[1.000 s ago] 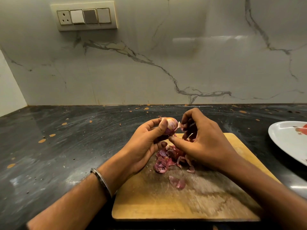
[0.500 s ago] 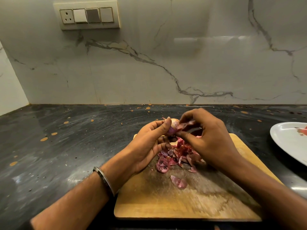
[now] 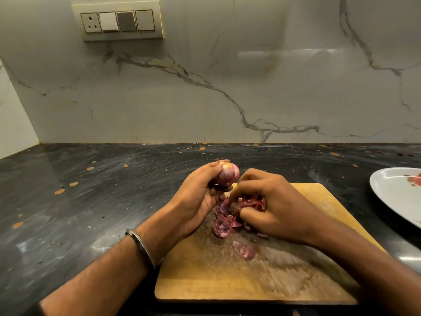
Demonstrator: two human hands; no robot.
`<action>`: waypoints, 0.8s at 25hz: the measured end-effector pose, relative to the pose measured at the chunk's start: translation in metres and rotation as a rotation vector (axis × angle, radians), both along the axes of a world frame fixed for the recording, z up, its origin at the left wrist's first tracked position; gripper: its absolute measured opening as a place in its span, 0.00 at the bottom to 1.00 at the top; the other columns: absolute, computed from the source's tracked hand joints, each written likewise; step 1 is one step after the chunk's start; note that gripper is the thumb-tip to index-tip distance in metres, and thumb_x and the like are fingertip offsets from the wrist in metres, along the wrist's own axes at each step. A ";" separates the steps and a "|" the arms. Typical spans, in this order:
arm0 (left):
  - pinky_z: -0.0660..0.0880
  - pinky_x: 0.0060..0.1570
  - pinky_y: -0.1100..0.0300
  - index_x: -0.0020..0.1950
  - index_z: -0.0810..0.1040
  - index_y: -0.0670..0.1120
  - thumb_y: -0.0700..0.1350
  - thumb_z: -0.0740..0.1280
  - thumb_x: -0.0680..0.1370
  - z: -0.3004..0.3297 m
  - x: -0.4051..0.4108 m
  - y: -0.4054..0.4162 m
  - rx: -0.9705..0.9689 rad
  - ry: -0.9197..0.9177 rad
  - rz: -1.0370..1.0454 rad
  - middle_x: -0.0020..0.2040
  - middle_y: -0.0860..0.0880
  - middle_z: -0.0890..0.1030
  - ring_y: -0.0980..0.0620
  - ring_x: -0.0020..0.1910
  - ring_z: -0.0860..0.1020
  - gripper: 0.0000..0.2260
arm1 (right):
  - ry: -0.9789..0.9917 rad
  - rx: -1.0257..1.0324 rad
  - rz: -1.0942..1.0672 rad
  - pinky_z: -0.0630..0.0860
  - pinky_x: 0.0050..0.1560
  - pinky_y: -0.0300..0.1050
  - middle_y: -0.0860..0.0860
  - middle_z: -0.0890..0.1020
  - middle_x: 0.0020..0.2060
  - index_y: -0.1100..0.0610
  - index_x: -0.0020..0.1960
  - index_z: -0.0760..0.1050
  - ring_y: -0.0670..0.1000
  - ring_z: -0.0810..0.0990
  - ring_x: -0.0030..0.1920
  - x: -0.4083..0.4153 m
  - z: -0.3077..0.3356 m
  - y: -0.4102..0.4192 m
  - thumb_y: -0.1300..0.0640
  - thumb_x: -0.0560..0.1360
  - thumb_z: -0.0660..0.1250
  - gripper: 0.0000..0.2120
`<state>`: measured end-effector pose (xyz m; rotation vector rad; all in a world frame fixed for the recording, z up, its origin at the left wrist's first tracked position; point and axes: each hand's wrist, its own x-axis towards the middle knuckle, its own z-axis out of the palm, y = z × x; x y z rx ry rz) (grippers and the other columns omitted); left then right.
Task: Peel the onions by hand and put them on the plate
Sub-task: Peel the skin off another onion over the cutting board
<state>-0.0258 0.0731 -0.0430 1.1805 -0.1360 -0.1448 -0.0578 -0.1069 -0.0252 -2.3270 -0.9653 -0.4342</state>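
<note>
The left hand (image 3: 193, 201) gripped a mostly peeled onion (image 3: 226, 173) above the board (image 3: 250, 277), the right hand (image 3: 268, 208) pinched loose skins (image 3: 248, 205), and the plate (image 3: 391, 195) waited well apart

A board (image 3: 262, 279) lies on the worktop (image 3: 91, 201) near its front edge, right of the middle. Peels (image 3: 224, 224) lie heaped on the board's far left part, with one loose peel (image 3: 244, 250) just nearer the front. The left hand (image 3: 196, 201) holds an onion (image 3: 227, 173) above the board's far left corner. The right hand (image 3: 271, 206) rests on the heap, right of the onion. A plate (image 3: 391, 197) sits at the worktop's right edge, apart from the board. A switch panel (image 3: 120, 20) is on the wall behind, upper left.
</note>
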 end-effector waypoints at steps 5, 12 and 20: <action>0.78 0.35 0.63 0.65 0.76 0.41 0.38 0.66 0.76 -0.001 0.001 0.000 -0.037 -0.048 -0.066 0.48 0.44 0.84 0.54 0.41 0.82 0.17 | -0.053 0.289 -0.165 0.75 0.39 0.37 0.46 0.80 0.38 0.53 0.42 0.81 0.45 0.79 0.40 0.006 0.002 -0.004 0.58 0.74 0.70 0.02; 0.77 0.44 0.61 0.65 0.77 0.40 0.37 0.69 0.73 -0.004 -0.002 -0.001 0.047 -0.119 -0.144 0.50 0.43 0.84 0.50 0.48 0.81 0.20 | 0.119 0.419 -0.266 0.81 0.47 0.37 0.43 0.85 0.43 0.48 0.54 0.82 0.39 0.84 0.44 0.014 0.000 -0.010 0.50 0.75 0.72 0.08; 0.82 0.47 0.59 0.65 0.75 0.38 0.34 0.70 0.71 -0.003 -0.003 -0.001 -0.012 -0.093 -0.170 0.53 0.40 0.84 0.47 0.48 0.84 0.22 | 0.100 0.426 -0.269 0.81 0.40 0.35 0.43 0.86 0.37 0.50 0.47 0.86 0.39 0.84 0.39 0.012 0.000 -0.008 0.56 0.74 0.74 0.03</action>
